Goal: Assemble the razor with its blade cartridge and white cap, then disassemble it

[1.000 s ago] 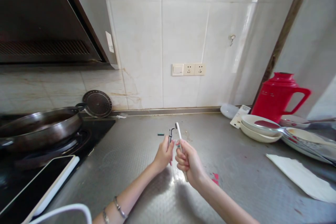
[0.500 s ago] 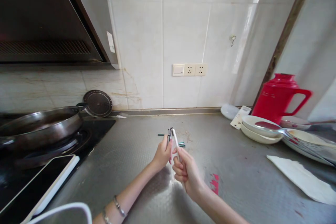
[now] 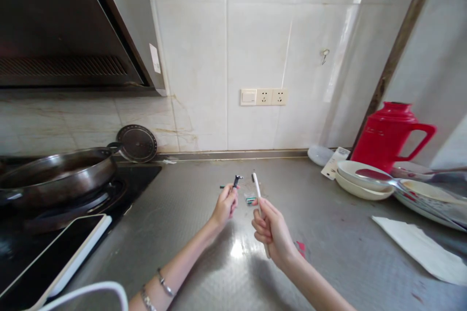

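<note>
My left hand (image 3: 225,205) is closed around the dark handle of what looks like a small razor (image 3: 237,181), its shiny metal head pointing up and to the right. A white toothbrush (image 3: 257,185) with dark bristles is gripped in my right hand (image 3: 270,228), upright with the bristles facing left. The two tools are apart. Small green cylinders that look like batteries (image 3: 250,200) lie on the counter between and beyond my hands. Another thin green piece (image 3: 222,186) shows behind my left hand, partly hidden by it.
A steel pan (image 3: 58,172) sits on the black stove at left, with a phone (image 3: 69,248) and white cable in front. On the right stand a red thermos (image 3: 388,131), stacked bowls (image 3: 361,189) and plates. A white paper (image 3: 419,248) lies nearer on the steel counter (image 3: 175,204).
My hands have moved apart: the toothbrush has shifted right, away from the razor-like tool. The tool's metal head has turned and now shows clearly. Both hands keep their hold.
</note>
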### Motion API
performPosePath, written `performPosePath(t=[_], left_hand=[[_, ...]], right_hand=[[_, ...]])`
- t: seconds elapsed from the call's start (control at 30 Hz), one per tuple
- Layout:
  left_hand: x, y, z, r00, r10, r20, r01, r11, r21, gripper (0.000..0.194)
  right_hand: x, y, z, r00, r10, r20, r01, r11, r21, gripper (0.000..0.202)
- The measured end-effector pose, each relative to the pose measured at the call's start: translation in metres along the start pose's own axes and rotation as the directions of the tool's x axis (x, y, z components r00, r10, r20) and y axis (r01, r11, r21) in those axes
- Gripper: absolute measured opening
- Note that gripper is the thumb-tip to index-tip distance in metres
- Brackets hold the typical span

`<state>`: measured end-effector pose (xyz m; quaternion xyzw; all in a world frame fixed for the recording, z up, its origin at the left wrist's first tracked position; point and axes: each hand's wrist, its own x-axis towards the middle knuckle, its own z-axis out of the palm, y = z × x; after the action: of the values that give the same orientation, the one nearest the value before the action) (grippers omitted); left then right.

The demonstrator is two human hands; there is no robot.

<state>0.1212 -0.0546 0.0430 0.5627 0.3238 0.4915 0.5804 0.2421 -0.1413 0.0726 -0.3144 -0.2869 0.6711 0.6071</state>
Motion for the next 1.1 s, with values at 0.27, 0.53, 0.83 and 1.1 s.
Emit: performPosePath(t=[0.27,0.53,0.83,1.1], left_hand=[[-0.008,-0.001,0.009,0.999,-0.011,-0.038,0.009,0.998,-0.055,0.040],[-0.010,0.003,0.013,0.998,0.020,-0.057,-0.026,0.995,-0.093,0.047],[-0.012,0.004,0.015,0.999,0.021,-0.040,-0.025,0.996,-0.083,0.046],[-0.012,0.002,0.015,0.999,0.007,-0.042,-0.010,0.998,-0.062,0.046]], right_hand=[[0.009,0.002,0.007,0.999,-0.035,0.034,0.037,0.998,-0.046,0.037],[-0.005,0.019,0.015,0.999,0.038,0.023,-0.035,0.990,-0.137,0.045],[-0.003,0.014,0.021,1.000,-0.010,0.012,0.011,0.996,-0.088,0.046],[-0.003,0.011,0.021,1.000,-0.028,0.001,0.027,0.998,-0.060,0.045]])
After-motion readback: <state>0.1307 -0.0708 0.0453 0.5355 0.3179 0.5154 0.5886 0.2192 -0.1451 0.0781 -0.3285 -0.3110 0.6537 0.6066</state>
